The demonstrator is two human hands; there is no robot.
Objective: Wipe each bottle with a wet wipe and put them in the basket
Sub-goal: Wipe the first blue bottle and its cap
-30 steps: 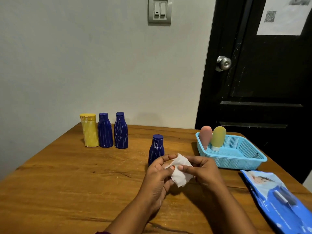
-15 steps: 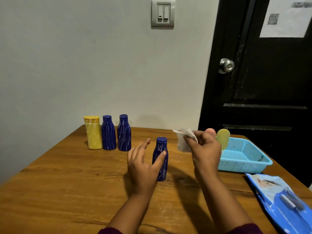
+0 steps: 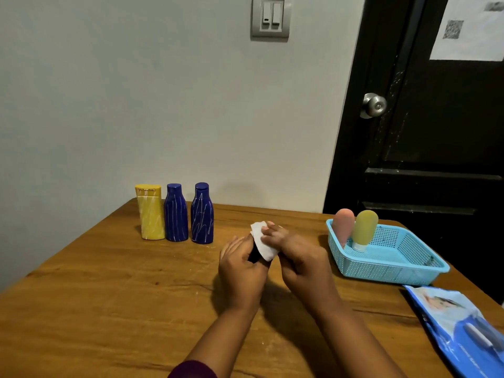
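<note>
Now, mid-table: left hand (image 3: 242, 268) is curled round a small blue bottle (image 3: 253, 254), which is mostly hidden; only a dark sliver shows between the fingers. Right hand (image 3: 302, 260) pinches the wet wipe (image 3: 263, 244) and lays it over the bottle's top and right side. The hands are close together, meeting on bottle and wipe. Cannot tell whether the bottle stands on the table (image 3: 109, 296) or is lifted just off it.

Step, as I read it: wiping, third bottle. The basket (image 3: 387, 271), at right, holds a pink bottle (image 3: 343, 227) and a yellow-green bottle (image 3: 364, 230) upright against its left wall. A yellow bottle (image 3: 150, 214), a blue bottle (image 3: 176, 214) and a second blue bottle (image 3: 201, 214) wait in a row, far left.

Next likely calls for turning the bottle in the left grip so the wipe reaches every side. Then it goes right to the basket, set down without toppling the two there.
</note>
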